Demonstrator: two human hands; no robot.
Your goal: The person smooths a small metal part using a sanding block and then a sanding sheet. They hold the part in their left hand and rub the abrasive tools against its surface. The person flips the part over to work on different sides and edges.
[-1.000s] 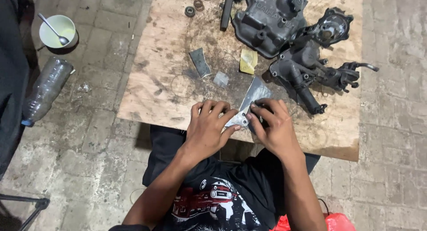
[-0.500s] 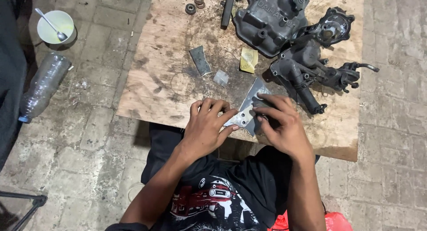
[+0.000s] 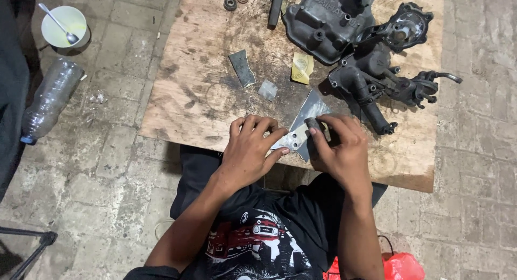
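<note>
Plywood board [image 3: 204, 97]: hands pinch pale gasket [image 3: 293, 139].

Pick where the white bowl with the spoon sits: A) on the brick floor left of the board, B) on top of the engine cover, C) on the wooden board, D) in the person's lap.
A: the white bowl with its spoon stands on the brick floor, left of the wooden board and above the plastic bottle in the picture.
</note>
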